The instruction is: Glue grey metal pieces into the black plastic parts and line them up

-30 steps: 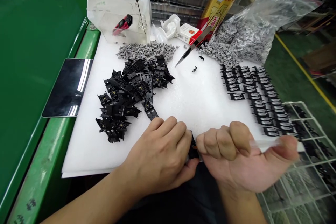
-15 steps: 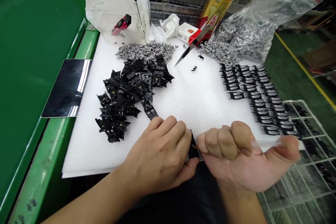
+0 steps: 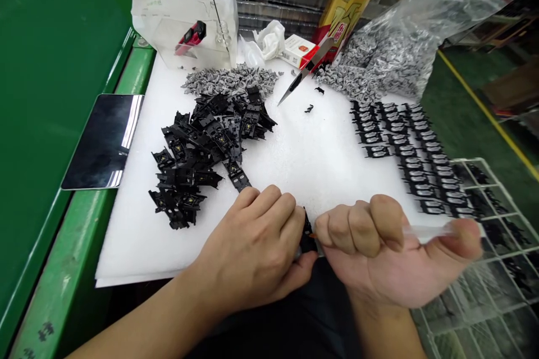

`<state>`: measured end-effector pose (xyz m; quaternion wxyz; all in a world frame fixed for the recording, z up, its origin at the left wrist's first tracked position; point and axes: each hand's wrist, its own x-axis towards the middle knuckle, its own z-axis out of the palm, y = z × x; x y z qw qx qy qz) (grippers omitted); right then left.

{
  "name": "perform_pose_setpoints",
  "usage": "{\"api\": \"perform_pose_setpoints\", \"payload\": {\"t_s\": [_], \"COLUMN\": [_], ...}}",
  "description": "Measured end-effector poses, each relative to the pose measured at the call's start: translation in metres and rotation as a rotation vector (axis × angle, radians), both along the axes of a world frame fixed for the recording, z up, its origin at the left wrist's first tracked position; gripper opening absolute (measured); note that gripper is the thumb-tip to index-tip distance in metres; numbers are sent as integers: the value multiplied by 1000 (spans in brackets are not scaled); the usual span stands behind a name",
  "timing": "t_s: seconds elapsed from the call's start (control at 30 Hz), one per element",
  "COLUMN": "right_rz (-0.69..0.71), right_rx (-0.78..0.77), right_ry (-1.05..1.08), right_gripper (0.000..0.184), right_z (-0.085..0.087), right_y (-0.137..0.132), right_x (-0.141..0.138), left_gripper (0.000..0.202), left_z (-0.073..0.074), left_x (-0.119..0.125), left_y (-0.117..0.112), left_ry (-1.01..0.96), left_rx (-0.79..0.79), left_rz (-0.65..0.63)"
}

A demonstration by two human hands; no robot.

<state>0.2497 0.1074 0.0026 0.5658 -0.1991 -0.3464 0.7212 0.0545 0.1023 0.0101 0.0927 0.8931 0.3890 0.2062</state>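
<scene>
My left hand [image 3: 256, 241] is closed around a small black plastic part [image 3: 308, 234] at the near edge of the white foam sheet [image 3: 320, 162]. My right hand [image 3: 379, 252] is closed on a clear, pen-like tool [image 3: 427, 231] whose tip meets that part; my thumb presses on its far end. A heap of loose black parts [image 3: 206, 146] lies just beyond my left hand. Behind it is a pile of small grey pieces [image 3: 229, 79]. Rows of laid-out black parts [image 3: 408, 146] run along the right side of the sheet.
A white wire rack [image 3: 484, 247] sits at the right, a dark phone [image 3: 103, 140] on the green ledge at the left. At the back stand a plastic bag of grey pieces [image 3: 400, 50], a yellow bottle [image 3: 347, 0], tweezers [image 3: 301, 76], a small carton [image 3: 298, 50] and a white bag [image 3: 181, 17].
Both hands stay locked together on the part and tool. The view has shifted slightly, so the objects on the sheet sit a little more to the left.
</scene>
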Motion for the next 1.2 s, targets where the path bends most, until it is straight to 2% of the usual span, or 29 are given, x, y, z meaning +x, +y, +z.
{"api": "perform_pose_setpoints", "payload": {"t_s": [0.6,0.8,1.0,1.2], "right_rz": [-10,24,-73,-87], "right_rx": [3,33,21,42], "right_ry": [-11,-106,-12,-44], "right_gripper": [60,66,62,65], "right_z": [5,-3,-2,-3], "right_y": [0,-7,-5,-7], "right_x": [0,1,1,-1], "left_gripper": [31,33,35,34], "left_z": [-1,-1,0,-1], "left_x": [-1,-1,0,0], "left_y": [0,0,1,1], "left_ry": [2,-6,-19,-21], "left_rx": [-3,-13,-23,-16], "left_rz": [1,-7,1,3]}}
